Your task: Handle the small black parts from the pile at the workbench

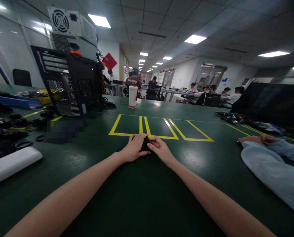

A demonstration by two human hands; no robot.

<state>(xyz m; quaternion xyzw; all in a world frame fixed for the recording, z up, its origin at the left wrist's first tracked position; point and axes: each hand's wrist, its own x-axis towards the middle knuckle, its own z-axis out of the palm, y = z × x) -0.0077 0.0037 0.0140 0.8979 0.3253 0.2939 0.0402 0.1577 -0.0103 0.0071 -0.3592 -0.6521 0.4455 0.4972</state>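
Observation:
A small black object (145, 144) sits between my two hands, just in front of the yellow tape outlines (161, 137) on the green table (147, 197). My left hand (135, 147) is wrapped over its left side, with the thumb low along the near edge. From the right, my right hand (160, 148) holds it between thumb and fingers. Most of the black object is covered by my fingers, so its exact shape is hidden.
An open black computer case (72, 82) with power supplies on top stands back left. A white bottle (133, 96) is behind the tape. Black parts and a white long object (13, 163) lie left. Another person's sleeved arms (272, 164) rest at the right.

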